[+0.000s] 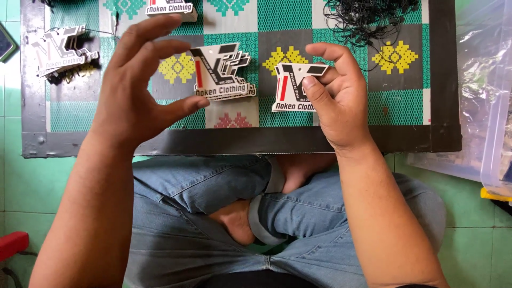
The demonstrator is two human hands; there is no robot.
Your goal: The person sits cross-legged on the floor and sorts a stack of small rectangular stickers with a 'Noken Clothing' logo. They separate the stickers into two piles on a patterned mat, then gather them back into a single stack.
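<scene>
A low bench (240, 141) with a patterned green top carries a stack of paper tags (221, 72) and a tangle of black strings (368, 18). The left hand (133, 90) hovers with fingers spread, grip apart; the right hand (333, 93) pinches one tag (293, 88).

Seen from above a low table (234, 141) with a green patterned top, the right hand (335, 98) pinches a white die-cut tag (295, 88), the left hand (138, 85) hovers spread beside a stack of tags (223, 72), and black strings (368, 18) lie beyond.
</scene>
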